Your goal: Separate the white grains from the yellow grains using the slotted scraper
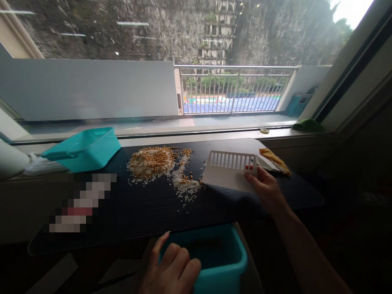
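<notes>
My right hand (266, 185) grips the right side of a flat white plastic slotted scraper (228, 177), a row of long slots along its far edge. The scraper tilts over the table, its left corner beside a thin trail of white rice grains and beans (186, 185). A larger heap of rice with round yellow beans (153, 161) lies left of that. At the bottom, my left hand (174, 265) is over the left side of a teal bin (243, 261). Its fingers are curled except the outermost one, which sticks out; whatever they hold is hidden.
A dark table (131, 216) stands against the window sill. On it are a tilted teal basin (98, 149) at the back left, a blurred-out patch (82, 204), and a yellow and white packet (274, 160) at right. A green cloth (308, 125) lies on the sill.
</notes>
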A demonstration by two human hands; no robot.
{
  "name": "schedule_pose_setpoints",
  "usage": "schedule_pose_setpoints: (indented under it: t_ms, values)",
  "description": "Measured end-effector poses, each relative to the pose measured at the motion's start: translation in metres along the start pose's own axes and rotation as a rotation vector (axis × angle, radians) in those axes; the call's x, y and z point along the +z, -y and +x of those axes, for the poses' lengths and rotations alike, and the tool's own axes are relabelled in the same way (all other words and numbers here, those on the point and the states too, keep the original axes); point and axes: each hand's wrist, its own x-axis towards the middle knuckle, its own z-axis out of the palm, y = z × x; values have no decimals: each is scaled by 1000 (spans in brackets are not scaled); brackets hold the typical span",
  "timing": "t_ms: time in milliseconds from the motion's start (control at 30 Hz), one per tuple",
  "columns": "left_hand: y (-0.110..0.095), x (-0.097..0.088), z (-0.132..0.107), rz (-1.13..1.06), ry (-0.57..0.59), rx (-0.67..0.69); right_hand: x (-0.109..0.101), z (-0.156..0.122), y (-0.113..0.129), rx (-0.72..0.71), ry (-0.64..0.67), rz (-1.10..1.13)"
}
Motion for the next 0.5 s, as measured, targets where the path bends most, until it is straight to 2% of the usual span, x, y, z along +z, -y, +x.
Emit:
schedule_pose_setpoints:
  t_ms: [200, 367, 500]
  values:
    - [-11, 5, -2, -107, -17, -168, -5, -1, 0, 19, -1, 21]
    - [-12, 5, -4, -156, 0, -186, -5, -2, -1, 49, 0, 39]
    - [-12, 1, -2, -149, -2, -164, -11, -13, -1, 75, 9, 21]
